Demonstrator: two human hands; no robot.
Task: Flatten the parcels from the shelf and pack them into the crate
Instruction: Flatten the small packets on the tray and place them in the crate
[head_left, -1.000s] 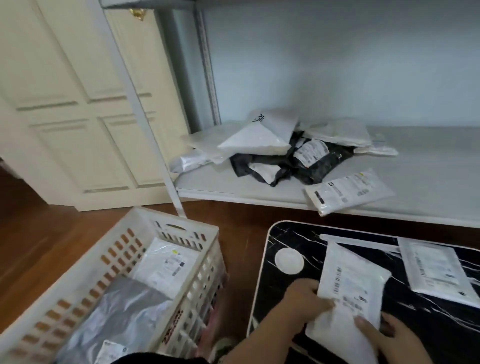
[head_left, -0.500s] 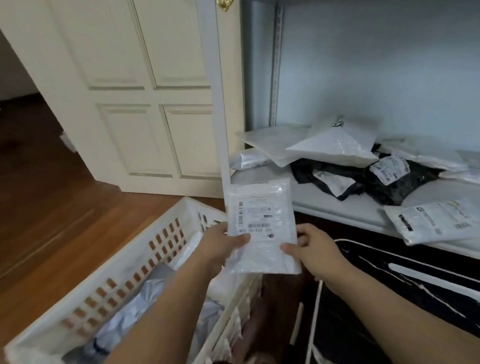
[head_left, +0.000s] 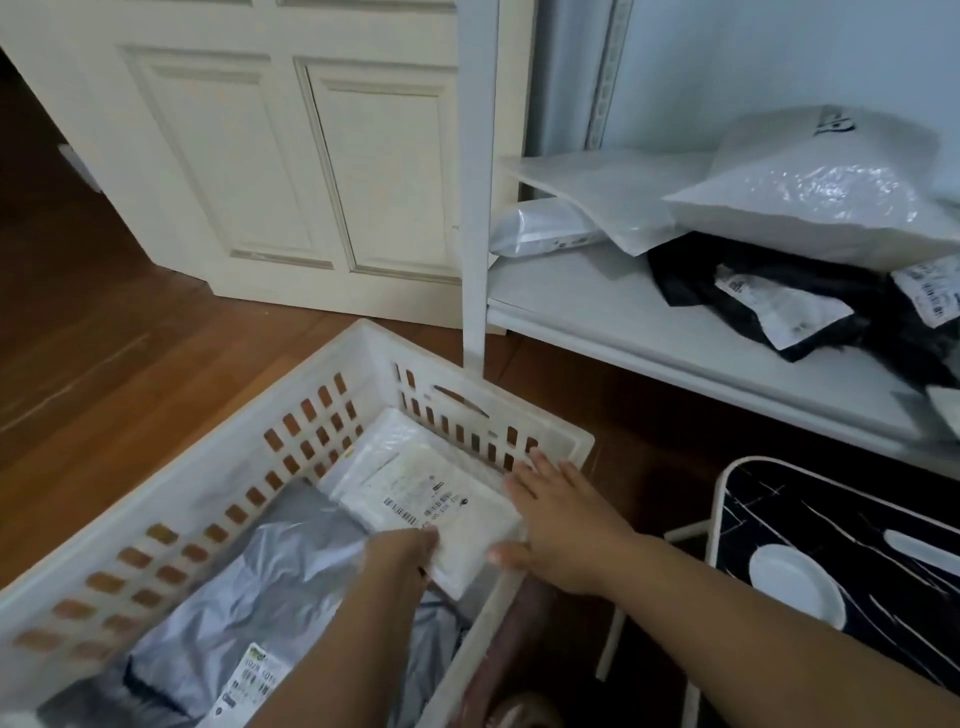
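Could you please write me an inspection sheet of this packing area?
Surface: brown wooden floor carries the white slotted plastic crate.
Job's things: flat white labelled parcel lies in the crate on a grey plastic mailer; white and black parcels wait on the white shelf.
Clutter: black marble-patterned table beside the crate.
Grippers: left hand grips the parcel's near edge; right hand rests open along its right edge.
Cables: nothing seen.
Surroundings: cream panelled door.
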